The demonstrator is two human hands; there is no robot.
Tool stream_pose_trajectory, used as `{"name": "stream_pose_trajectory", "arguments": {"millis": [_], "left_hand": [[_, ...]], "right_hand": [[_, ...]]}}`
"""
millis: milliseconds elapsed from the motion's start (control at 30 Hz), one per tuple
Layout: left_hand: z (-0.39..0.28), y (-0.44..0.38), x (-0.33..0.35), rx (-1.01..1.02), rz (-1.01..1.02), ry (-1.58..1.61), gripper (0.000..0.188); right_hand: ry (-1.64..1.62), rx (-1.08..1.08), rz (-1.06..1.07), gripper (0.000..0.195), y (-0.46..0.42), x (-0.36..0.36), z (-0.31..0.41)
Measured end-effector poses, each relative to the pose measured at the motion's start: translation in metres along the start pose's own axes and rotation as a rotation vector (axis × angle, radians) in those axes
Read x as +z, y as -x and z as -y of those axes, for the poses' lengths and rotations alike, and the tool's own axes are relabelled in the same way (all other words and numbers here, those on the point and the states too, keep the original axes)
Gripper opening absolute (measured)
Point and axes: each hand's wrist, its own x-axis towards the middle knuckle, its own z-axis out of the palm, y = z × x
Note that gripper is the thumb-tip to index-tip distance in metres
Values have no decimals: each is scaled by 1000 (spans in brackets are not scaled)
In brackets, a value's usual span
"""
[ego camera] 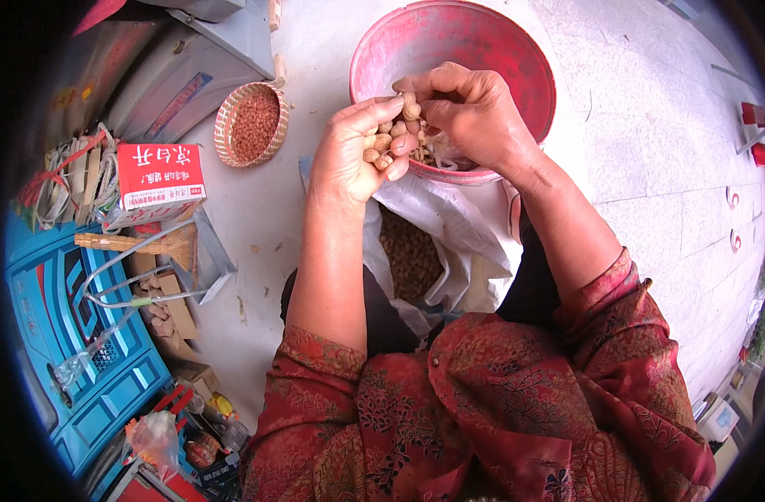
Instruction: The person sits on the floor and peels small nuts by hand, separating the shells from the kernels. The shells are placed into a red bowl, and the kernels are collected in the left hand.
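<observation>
In my left hand [354, 144] lie several unshelled peanuts [382, 142], cupped in the palm and fingers. One peanut [411, 106] stands up between my two hands, near the left thumb tip. My right hand [473, 110] touches or almost touches it with bent thumb and forefinger; whether it grips anything cannot be told. Both hands are over the near side of a red plastic basin [495, 44], which holds some shells and a bit of clear plastic. Below it, between my legs, a white woven sack [470, 219] gapes around many unshelled peanuts [411, 257].
A round woven basket [284, 128] of shelled reddish peanuts stands on the floor at the left. Beyond it are a red and white carton [159, 176], a metal dustpan [213, 257], a short straw broom [181, 245] and a blue plastic panel [106, 401]. Bits of shell lie on the floor.
</observation>
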Motion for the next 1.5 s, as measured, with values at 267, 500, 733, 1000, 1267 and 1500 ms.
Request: {"name": "stream_pose_trajectory", "arguments": {"millis": [267, 500, 733, 1000, 1267, 1500], "left_hand": [[2, 5, 18, 331, -166, -287, 15], [4, 7, 24, 394, -218, -356, 18], [4, 7, 20, 407, -211, -455, 16], [9, 7, 19, 636, -187, -806, 12], [18, 7, 19, 671, -222, -846, 13], [12, 6, 18, 441, -277, -590, 16]], "right_hand": [[-64, 162, 73, 20, 2, -7, 17], [-94, 77, 76, 16, -1, -9, 11], [-93, 105, 73, 15, 0, -9, 14], [-29, 134, 162, 19, -2, -16, 10], [-37, 159, 99, 17, 1, -7, 4], [-132, 197, 14, 18, 0, 2, 2]]}}
